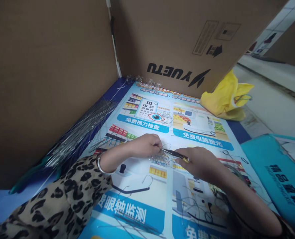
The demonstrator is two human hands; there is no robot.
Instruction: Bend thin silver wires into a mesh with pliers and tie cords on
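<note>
My right hand [198, 162] is wrapped around a pair of pliers [173, 153] with dark handles and a yellowish end. The jaws point left and reach the fingertips of my left hand [147, 145]. That hand is closed in a pinch on a thin wire, of which faint curved ends show by the plier tips. Just below both hands lies a loose tangle of thin wire [159, 160] on the printed poster sheet [159, 137]. What sits inside the left fingers is mostly hidden.
A bundle of straight metal wires [80, 129] lies at the left. Large cardboard panels [172, 39] wall off the back and left. On the right are a yellow bag [224, 99] and a teal box [269, 169]. Several bent wire pieces [207, 217] are scattered at the front.
</note>
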